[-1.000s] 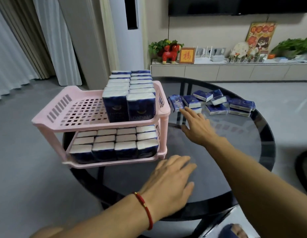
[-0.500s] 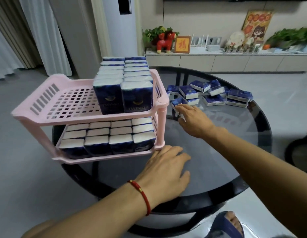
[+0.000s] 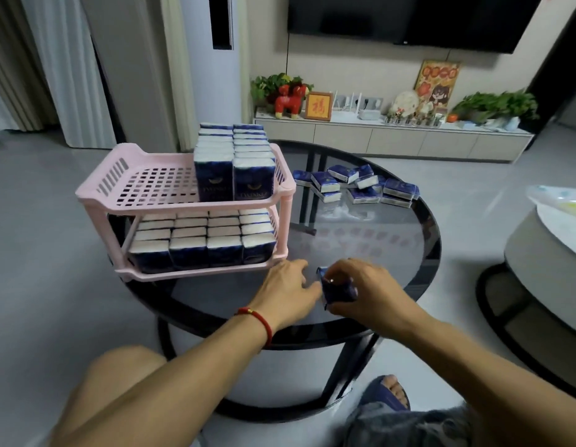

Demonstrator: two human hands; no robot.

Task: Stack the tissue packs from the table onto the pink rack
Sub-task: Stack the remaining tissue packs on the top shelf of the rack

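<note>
Right hand (image 3: 365, 290) has its fingers wrapped tight around one small dark-blue tissue pack (image 3: 338, 289), holding it just above the near edge of the table. Left hand (image 3: 286, 293) is right beside it, fingers loosely spread with the tips touching or nearly touching the pack, not gripping anything as far as I can tell.

Big stuff first: the round black-framed glass table (image 3: 370, 253) carries everything. On its left side sits the pink two-tier plastic rack (image 3: 144, 201). Bottom tier looks packed full with rows of packs standing on end. Top tier only has two columns filled along its right side, and the whole left half of the slotted shelf is bare. Over at the far side of the table there's a loose pile of the same blue-and-white tissue packs (image 3: 357, 187), lying every which way, well apart from the hands.

So my read is we're mid-carry: one pack picked, being squared up between both hands before it goes in. Next move would be lifting it over the rack's front rim and standing it upright just left of the existing columns on the top tier. It needs to go in the same way up as its neighbours, snug against them. Plenty of packs still to go.
</note>
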